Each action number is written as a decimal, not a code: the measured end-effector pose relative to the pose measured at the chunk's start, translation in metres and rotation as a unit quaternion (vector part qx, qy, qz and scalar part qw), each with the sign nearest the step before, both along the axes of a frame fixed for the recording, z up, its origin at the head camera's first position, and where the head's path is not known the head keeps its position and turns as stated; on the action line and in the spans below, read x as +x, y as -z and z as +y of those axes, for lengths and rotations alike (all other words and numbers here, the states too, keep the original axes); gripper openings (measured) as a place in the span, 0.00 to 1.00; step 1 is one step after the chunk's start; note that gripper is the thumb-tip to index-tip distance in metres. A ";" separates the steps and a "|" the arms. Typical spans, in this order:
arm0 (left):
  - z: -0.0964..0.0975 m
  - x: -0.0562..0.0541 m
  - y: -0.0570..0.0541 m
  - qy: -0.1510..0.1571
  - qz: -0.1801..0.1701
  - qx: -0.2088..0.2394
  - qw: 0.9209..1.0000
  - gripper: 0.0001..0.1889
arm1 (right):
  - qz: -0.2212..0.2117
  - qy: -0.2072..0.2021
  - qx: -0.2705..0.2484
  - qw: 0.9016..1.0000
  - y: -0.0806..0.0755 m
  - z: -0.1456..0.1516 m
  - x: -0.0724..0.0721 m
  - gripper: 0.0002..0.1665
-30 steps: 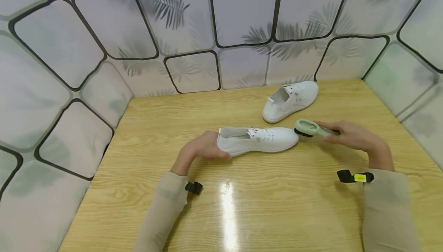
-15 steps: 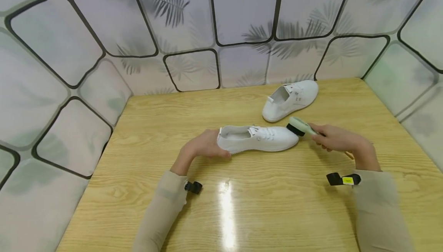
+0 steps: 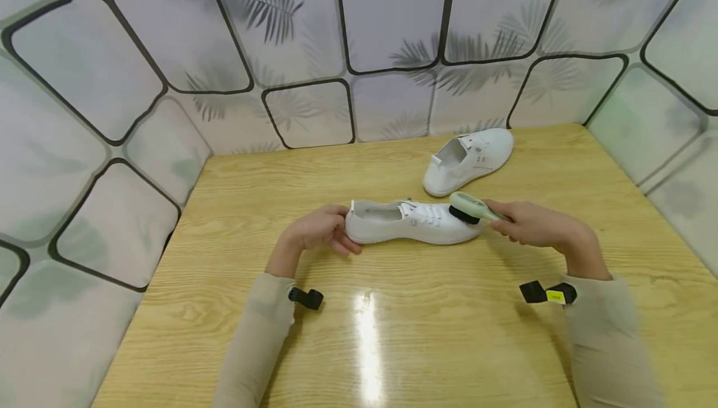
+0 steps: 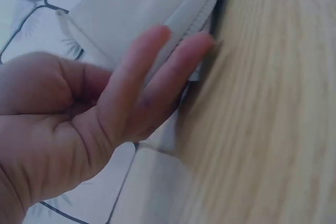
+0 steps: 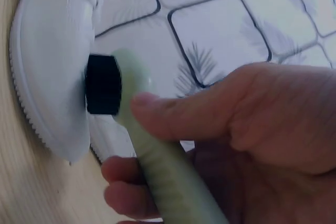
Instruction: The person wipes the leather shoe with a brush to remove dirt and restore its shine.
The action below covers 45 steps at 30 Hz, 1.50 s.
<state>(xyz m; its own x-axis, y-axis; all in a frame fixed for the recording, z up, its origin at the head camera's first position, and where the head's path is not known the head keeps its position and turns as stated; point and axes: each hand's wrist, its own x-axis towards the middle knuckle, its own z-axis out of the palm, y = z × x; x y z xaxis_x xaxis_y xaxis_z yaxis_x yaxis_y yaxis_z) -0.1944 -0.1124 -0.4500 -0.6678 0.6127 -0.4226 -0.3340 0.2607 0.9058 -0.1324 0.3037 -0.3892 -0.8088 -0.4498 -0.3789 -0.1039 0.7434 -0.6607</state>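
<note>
A white lace-up shoe (image 3: 381, 229) lies on the wooden table with its toe to the right. My left hand (image 3: 321, 231) is at its heel; in the left wrist view two fairly straight fingers (image 4: 135, 59) lie along the sole edge. My right hand (image 3: 538, 224) grips the handle of a pale green shoe brush (image 3: 470, 204), thumb along its back. In the right wrist view the brush's black bristles (image 5: 102, 85) are against the upper near the toe of the shoe (image 5: 52, 66). Its laces (image 3: 426, 213) are just left of the brush.
A second white shoe (image 3: 470, 160) rests behind, toward the back right of the table (image 3: 269, 346). Patterned panels (image 3: 392, 22) rise along the back and sides. Each sleeve cuff carries a black wrist camera (image 3: 307, 298).
My right hand has moved left, bringing the brush from beyond the toe onto the upper. My left hand's fingers have loosened and spread at the heel. The second shoe has stayed put.
</note>
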 end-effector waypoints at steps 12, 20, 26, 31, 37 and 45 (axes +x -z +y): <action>0.013 0.000 0.005 -0.114 -0.089 0.067 0.987 0.30 | 0.096 -0.022 0.082 0.992 0.007 -0.005 0.000 0.34; 0.018 0.004 0.006 -0.083 -0.162 0.147 0.972 0.29 | 0.097 -0.023 0.079 0.992 0.008 -0.004 0.000 0.33; 0.020 0.004 0.004 -0.085 -0.182 0.177 0.963 0.29 | 0.098 -0.016 0.077 0.992 0.004 0.002 0.000 0.33; 0.021 0.002 0.006 -0.099 -0.176 0.185 0.962 0.23 | 0.080 0.000 0.060 0.995 -0.003 0.007 0.001 0.35; 0.021 -0.002 0.012 -0.106 -0.119 0.200 0.967 0.10 | 0.115 0.008 0.048 0.992 -0.009 0.007 0.004 0.35; 0.015 -0.004 0.017 -0.102 -0.031 0.154 0.982 0.05 | 0.146 0.005 0.045 0.988 -0.015 -0.007 0.007 0.34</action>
<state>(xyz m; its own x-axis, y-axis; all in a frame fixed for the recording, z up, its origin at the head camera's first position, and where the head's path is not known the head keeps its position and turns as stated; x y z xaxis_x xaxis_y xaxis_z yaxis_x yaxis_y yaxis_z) -0.1984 -0.0973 -0.4668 -0.7683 0.5747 -0.2818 -0.4079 -0.1002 0.9075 -0.1250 0.2963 -0.3746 -0.8937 -0.4162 -0.1676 -0.2722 0.7999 -0.5348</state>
